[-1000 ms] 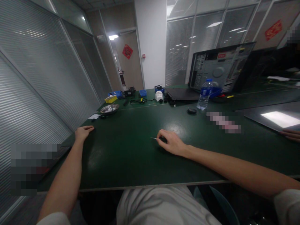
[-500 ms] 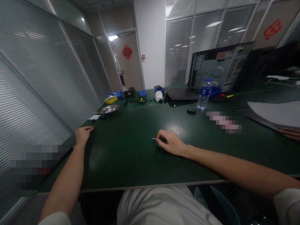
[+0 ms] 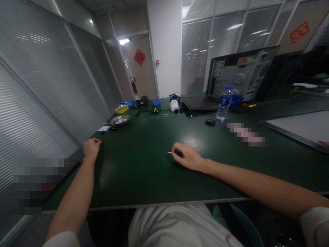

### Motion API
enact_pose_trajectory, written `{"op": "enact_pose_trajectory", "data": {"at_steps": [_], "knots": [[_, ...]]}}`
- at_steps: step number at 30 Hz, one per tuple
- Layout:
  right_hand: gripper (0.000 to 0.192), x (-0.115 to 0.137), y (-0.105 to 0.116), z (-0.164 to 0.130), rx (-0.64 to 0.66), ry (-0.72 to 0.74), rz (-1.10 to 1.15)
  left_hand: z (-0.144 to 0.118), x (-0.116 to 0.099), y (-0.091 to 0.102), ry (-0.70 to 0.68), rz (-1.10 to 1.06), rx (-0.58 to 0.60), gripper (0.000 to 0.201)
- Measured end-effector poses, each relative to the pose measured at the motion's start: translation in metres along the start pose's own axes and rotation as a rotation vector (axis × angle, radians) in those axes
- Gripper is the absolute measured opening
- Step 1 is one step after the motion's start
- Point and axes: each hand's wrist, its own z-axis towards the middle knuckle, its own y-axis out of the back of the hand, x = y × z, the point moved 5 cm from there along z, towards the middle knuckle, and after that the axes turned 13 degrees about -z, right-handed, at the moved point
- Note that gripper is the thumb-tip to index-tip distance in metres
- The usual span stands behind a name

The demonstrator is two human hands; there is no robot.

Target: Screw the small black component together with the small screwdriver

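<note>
On the green table (image 3: 144, 178), near its middle, the right hand (image 3: 189, 157) is lying palm down with its fingers curled around a small screwdriver (image 3: 174, 153); the dark handle is sitting under the fingertips and the thin metal tip is poking out to the left, lying low over the tabletop. The grip is closed on the tool. The left hand (image 3: 91, 147) is resting at the table's left edge, fingers loosely curled in, holding nothing that can be seen. Both forearms are stretching forward from the near edge, well apart from each other.

Farther back, a water bottle (image 3: 224, 103) is standing upright, with a small black round object (image 3: 210, 121) just in front of it. Behind the bottle an open computer case (image 3: 241, 75) is standing beside a dark flat panel (image 3: 200, 102). At the far left a metal bowl (image 3: 120, 119) is sitting near a yellow bin (image 3: 121, 108) and blue bins (image 3: 156, 102). At the right edge a grey panel (image 3: 303, 127) is lying flat, with another person's fingertips (image 3: 324, 144) on it.
</note>
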Motion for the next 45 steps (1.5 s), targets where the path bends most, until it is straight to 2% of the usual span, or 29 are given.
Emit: {"op": "enact_pose_trajectory", "data": {"at_steps": [3, 5, 7, 10, 12, 16, 18, 20, 23, 29, 32, 37, 45], "knots": [[0.009, -0.001, -0.001, 0.0, 0.006, -0.005, -0.005, -0.004, -0.011, 0.004, 0.015, 0.027, 0.037, 0.025], [0.01, -0.001, -0.001, 0.0, 0.009, -0.009, -0.008, -0.008, -0.029, 0.0, -0.018, 0.001, 0.134, 0.023], [0.01, -0.002, -0.001, 0.0, 0.008, -0.017, -0.014, -0.015, -0.055, -0.008, -0.072, -0.038, 0.249, 0.021], [0.009, -0.003, -0.002, 0.0, 0.017, -0.031, -0.027, -0.039, -0.109, -0.028, -0.201, -0.121, 0.415, 0.019], [0.009, -0.003, -0.003, 0.001, 0.025, -0.041, -0.036, -0.07, -0.155, -0.042, -0.36, -0.216, 0.571, 0.02], [0.008, -0.005, -0.005, 0.002, 0.034, -0.064, -0.065, -0.156, -0.24, -0.06, -0.601, -0.508, 0.836, 0.025], [0.008, -0.007, -0.006, 0.003, 0.038, -0.07, -0.077, -0.198, -0.271, -0.065, -0.704, -0.601, 0.947, 0.025], [0.008, -0.008, -0.007, 0.003, 0.042, -0.07, -0.082, -0.228, -0.288, -0.068, -0.743, -0.654, 0.987, 0.023], [0.008, -0.009, -0.009, 0.004, 0.055, -0.064, -0.083, -0.249, -0.295, -0.072, -0.716, -0.697, 0.972, 0.019], [0.007, -0.009, -0.013, 0.007, 0.082, -0.055, -0.081, -0.252, -0.287, -0.072, -0.598, -0.795, 0.96, 0.028], [0.006, -0.009, -0.016, 0.007, 0.105, -0.048, -0.081, -0.251, -0.286, -0.069, -0.615, -0.794, 0.934, 0.037], [0.006, -0.01, -0.016, 0.008, 0.108, -0.063, -0.072, -0.25, -0.287, -0.065, -0.698, -0.746, 0.896, 0.021], [0.002, -0.006, -0.015, 0.008, 0.114, -0.063, -0.114, -0.248, -0.283, -0.067, -0.722, -0.767, 0.898, 0.02]]}}
